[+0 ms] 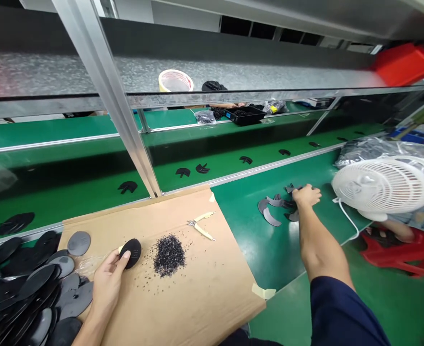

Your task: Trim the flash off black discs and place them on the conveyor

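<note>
The person's left hand (pixel 108 278) pinches a black oval plastic piece (pixel 130 252) over the brown cardboard sheet (pixel 197 288), while the right hand (pixel 305 196) curls onto grey crescent-shaped offcuts (pixel 271 217) on the green bench (pixel 255 240); gathering them probably wants a flat, sweeping grasp.

No readable text, label or number shows anywhere (the tape roll (pixel 175 80) included).
</note>
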Demonstrator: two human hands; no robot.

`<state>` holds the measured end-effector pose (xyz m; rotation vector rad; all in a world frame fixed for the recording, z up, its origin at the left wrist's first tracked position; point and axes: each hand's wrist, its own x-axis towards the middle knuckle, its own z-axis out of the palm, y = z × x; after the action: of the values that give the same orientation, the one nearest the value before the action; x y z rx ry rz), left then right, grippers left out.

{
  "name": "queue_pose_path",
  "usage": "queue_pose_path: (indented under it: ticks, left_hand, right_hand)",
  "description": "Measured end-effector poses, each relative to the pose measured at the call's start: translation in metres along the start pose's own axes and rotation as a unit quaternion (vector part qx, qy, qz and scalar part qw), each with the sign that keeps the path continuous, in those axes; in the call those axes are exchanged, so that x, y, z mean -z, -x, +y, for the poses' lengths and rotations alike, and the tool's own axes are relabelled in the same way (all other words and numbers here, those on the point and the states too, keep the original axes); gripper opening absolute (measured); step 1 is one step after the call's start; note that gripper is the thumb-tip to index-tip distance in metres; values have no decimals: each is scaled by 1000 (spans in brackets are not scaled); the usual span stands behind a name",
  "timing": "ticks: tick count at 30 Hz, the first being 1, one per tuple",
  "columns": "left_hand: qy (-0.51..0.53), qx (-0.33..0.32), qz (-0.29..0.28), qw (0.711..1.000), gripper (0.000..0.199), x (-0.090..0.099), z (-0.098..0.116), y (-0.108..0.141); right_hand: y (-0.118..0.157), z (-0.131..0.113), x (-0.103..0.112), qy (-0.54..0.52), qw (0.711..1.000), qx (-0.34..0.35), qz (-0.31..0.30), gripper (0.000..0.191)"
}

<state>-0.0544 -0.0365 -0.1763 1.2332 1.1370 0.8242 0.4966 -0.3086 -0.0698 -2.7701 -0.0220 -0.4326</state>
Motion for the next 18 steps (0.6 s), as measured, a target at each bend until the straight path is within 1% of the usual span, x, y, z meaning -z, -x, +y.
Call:
queue_pose_path:
  ticks: [2,3,5,6,7,8,9,10,12,13,14,15,16,17,18]
  left_hand:
    - [0,-12,-6,1000,68,-7,8,-6]
    - [7,-19,-9,1000,67,-11,12,-9]
    - [32,-33,-15,999,66,-22,19,-15]
    - [47,-40,-17,998,65,-27,22,-18]
    - [60,-46,-17,997,64,-32,23,-21]
    - [70,-52,-13,996,63,-36,25,-22]
    - [76,-56,-8,995,62,-39,25,-24]
    - [82,-60,-3,995,61,-41,26,-25]
    - [94,-67,-2,993,56,-42,27,-28]
    - [100,-70,-4,993,53,-42,27,-29]
    - [105,-73,-8,992,50,-41,28,-31]
    - [109,-74,-13,991,47,-40,28,-33]
    - [114,-76,-18,990,45,-38,29,-35]
    - [119,-76,-24,990,43,-37,29,-37]
    - [124,-76,-29,989,43,-37,29,-39]
  right_hand:
    - [1,-23,-4,11,1000,21,-5,30]
    - [3,-39,-6,11,999,49,-14,28]
    - [11,-81,-10,2,988,145,-46,22]
    - [20,-105,-13,-8,976,208,-67,18]
    - [33,-131,-15,-20,957,277,-89,16]
    - [51,-156,-18,-35,928,354,-114,25]
    - [74,-181,-21,-51,893,425,-136,22]
    - [102,-204,-24,-67,851,497,-159,19]
    - [166,-243,-30,-90,750,621,-208,14]
    - [199,-259,-32,-96,698,671,-230,10]
    - [231,-275,-34,-101,653,709,-247,9]
    - [259,-291,-36,-106,617,736,-259,11]
    - [284,-309,-38,-109,592,753,-267,14]
    - [304,-327,-41,-112,578,761,-273,19]
    - [320,-348,-44,-115,574,762,-276,23]
